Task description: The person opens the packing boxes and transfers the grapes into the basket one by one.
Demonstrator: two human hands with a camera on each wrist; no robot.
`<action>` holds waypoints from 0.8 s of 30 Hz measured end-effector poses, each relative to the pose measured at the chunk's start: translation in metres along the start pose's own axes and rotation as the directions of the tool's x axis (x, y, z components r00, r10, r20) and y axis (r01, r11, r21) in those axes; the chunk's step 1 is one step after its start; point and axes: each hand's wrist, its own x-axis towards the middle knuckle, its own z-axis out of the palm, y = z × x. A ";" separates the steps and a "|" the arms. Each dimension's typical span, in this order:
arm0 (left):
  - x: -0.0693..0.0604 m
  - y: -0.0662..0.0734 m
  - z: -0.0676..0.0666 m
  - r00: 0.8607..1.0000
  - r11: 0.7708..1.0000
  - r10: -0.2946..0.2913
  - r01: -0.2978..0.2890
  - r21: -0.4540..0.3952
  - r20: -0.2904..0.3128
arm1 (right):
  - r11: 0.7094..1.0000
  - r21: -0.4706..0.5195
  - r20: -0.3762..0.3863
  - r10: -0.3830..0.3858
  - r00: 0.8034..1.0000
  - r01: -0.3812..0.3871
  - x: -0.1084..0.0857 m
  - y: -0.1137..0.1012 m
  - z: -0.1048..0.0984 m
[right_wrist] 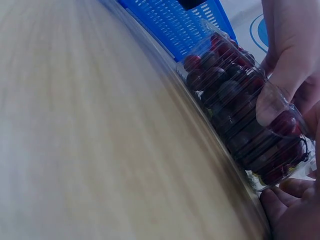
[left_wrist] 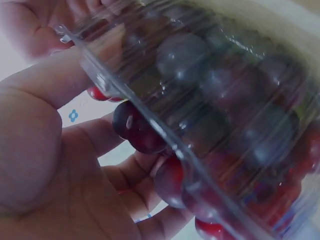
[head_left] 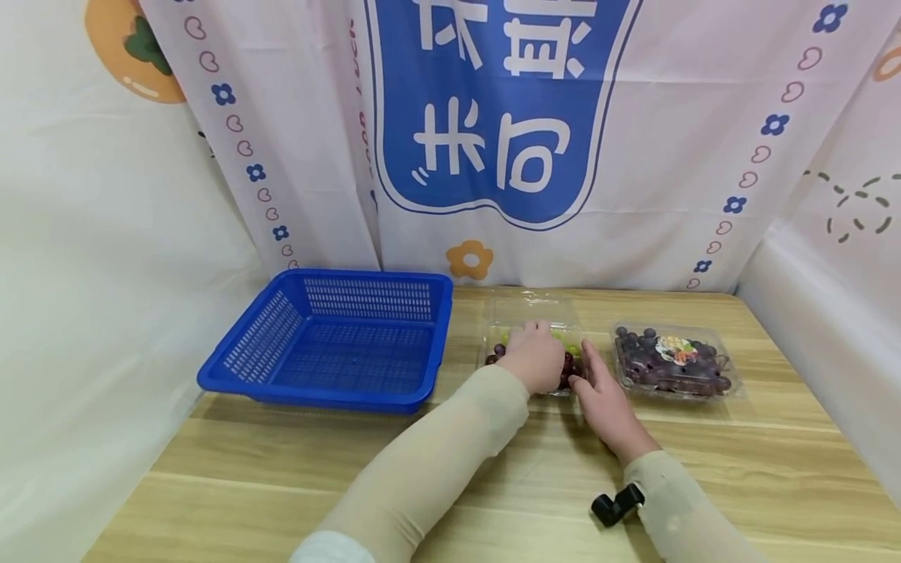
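Note:
A clear plastic clamshell box (head_left: 535,301) stands with its lid up at the back of the table. Dark red grapes (head_left: 496,353) and a few green ones (head_left: 572,349) lie in it. My left hand (head_left: 535,358) reaches in from above, its fingers curled round some grapes (left_wrist: 172,180); the fingertips are partly hidden. My right hand (head_left: 607,403) rests against the box's right side, thumb toward the front and fingers extended along it. The right wrist view shows the box's packed grapes (right_wrist: 232,95) and fingers (right_wrist: 295,192) touching its near end.
Left of the box sits a blue slotted plastic basket (head_left: 436,344). A second clamshell box of dark grapes (head_left: 672,363), lid down and labelled, lies to the right. Behind the wooden table (head_left: 296,461) hangs a printed cloth (head_left: 676,156).

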 end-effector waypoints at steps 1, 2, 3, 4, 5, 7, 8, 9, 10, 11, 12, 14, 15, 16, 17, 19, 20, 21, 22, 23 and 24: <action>0.000 0.001 -0.002 1.000 1.000 -0.001 0.001 0.013 0.010 | 1.000 0.003 0.003 0.003 1.000 -0.003 0.000 0.000 0.000; -0.001 0.001 -0.003 1.000 1.000 0.002 -0.002 0.024 0.017 | 1.000 0.005 0.006 0.002 1.000 -0.003 -0.001 0.000 0.000; -0.001 0.001 -0.004 1.000 0.999 0.006 -0.007 0.036 0.025 | 1.000 0.008 0.006 0.001 1.000 -0.001 -0.001 0.000 0.000; -0.002 0.001 -0.005 0.999 0.999 0.013 -0.014 0.045 0.032 | 1.000 0.009 0.006 -0.002 1.000 0.002 -0.001 0.000 0.000; -0.002 0.001 -0.006 0.999 0.999 0.018 -0.020 0.051 0.037 | 1.000 0.012 0.007 -0.004 1.000 0.004 -0.001 0.000 0.000; -0.002 0.000 -0.008 0.998 0.998 0.032 -0.034 0.058 0.048 | 1.000 0.015 0.011 -0.006 1.000 0.006 -0.001 0.000 0.000; -0.002 0.000 -0.008 0.998 0.997 0.038 -0.041 0.062 0.051 | 1.000 0.016 0.013 -0.008 1.000 0.008 0.000 0.001 0.000; -0.002 0.000 -0.008 0.998 0.997 0.043 -0.047 0.066 0.054 | 1.000 0.017 0.011 -0.010 1.000 0.010 0.000 0.001 0.000; -0.001 0.000 -0.008 0.997 0.997 0.046 -0.050 0.064 0.058 | 1.000 0.020 0.009 -0.011 1.000 0.010 0.000 0.002 0.000; -0.001 0.000 -0.009 0.997 0.997 0.050 -0.054 0.062 0.060 | 1.000 0.025 0.009 -0.011 1.000 0.011 0.000 0.002 0.000; -0.001 0.000 -0.008 0.997 0.997 0.054 -0.057 0.060 0.061 | 1.000 0.027 0.007 -0.012 1.000 0.012 0.000 0.002 0.000; 0.000 0.000 -0.008 0.996 0.997 0.055 -0.058 0.055 0.065 | 0.999 0.028 0.005 -0.017 1.000 0.017 0.000 0.002 0.000; 0.000 0.000 -0.008 0.996 0.997 0.053 -0.057 0.050 0.066 | 0.999 0.030 0.005 -0.018 1.000 0.018 0.000 0.001 0.000; 0.000 0.000 -0.008 0.996 0.998 0.050 -0.053 0.044 0.069 | 0.999 0.033 0.007 -0.018 1.000 0.018 0.000 0.001 0.000; 0.000 0.001 -0.008 0.997 0.998 0.045 -0.048 0.041 0.069 | 0.999 0.034 0.008 -0.019 1.000 0.019 0.000 0.000 0.000; 0.001 0.002 -0.007 0.997 0.999 0.032 -0.034 0.037 0.067 | 0.999 0.034 0.008 -0.023 1.000 0.023 0.001 -0.001 0.001; 0.001 0.003 -0.006 0.998 0.999 0.025 -0.028 0.034 0.064 | 0.999 0.038 0.006 -0.023 1.000 0.023 0.001 -0.001 0.001; 0.002 0.003 -0.005 0.998 0.999 0.019 -0.020 0.027 0.059 | 0.999 0.041 0.007 -0.027 1.000 0.027 0.001 -0.001 0.001; 0.002 0.003 -0.004 0.999 1.000 0.015 -0.016 0.022 0.049 | 0.999 0.043 0.005 -0.031 1.000 0.031 0.001 -0.001 0.001; 0.003 0.003 -0.002 0.999 1.000 0.008 -0.009 0.013 0.040 | 0.998 0.047 0.006 -0.035 0.999 0.034 0.001 -0.001 0.001; 0.004 0.003 0.001 1.000 1.000 0.005 -0.005 0.003 0.029 | 0.998 0.051 0.006 -0.039 0.999 0.039 0.001 -0.001 0.002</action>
